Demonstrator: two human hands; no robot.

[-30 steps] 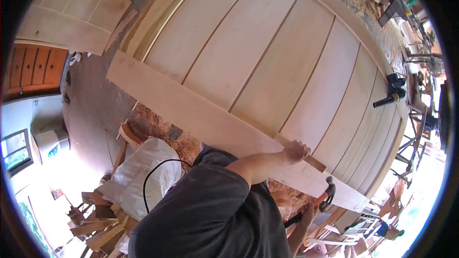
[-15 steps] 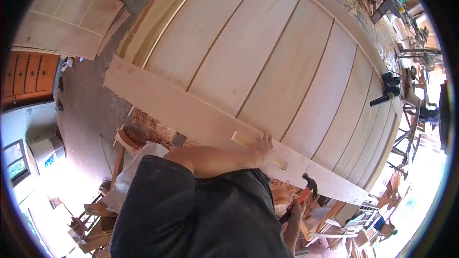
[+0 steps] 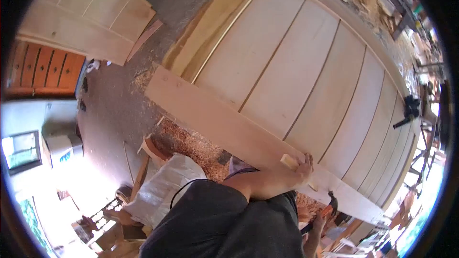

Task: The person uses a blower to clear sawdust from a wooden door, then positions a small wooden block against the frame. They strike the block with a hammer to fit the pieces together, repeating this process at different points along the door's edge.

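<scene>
A large panelled wooden door (image 3: 267, 57) lies in front of me, its boards divided by dark grooves. My left hand (image 3: 304, 169) is closed around a small light wood block (image 3: 289, 161), which rests on the door's near edge rail (image 3: 215, 110). Lower right, my right hand (image 3: 316, 222) grips the handle of a claw hammer (image 3: 330, 206), its dark head raised beside the rail. Part of the block is hidden under my left fingers.
A black power tool (image 3: 410, 110) sits at the door's far right edge. Another panel (image 3: 95, 9) and an orange-brown drawer cabinet (image 3: 45, 69) are at upper left. Wood shavings (image 3: 191, 143) and a white sack (image 3: 165, 191) lie below the rail. Wood pieces clutter the lower right.
The view has shifted, so the door, both hands and the hammer appear farther right and lower. My left hand remains on the block and my right hand still holds the hammer.
</scene>
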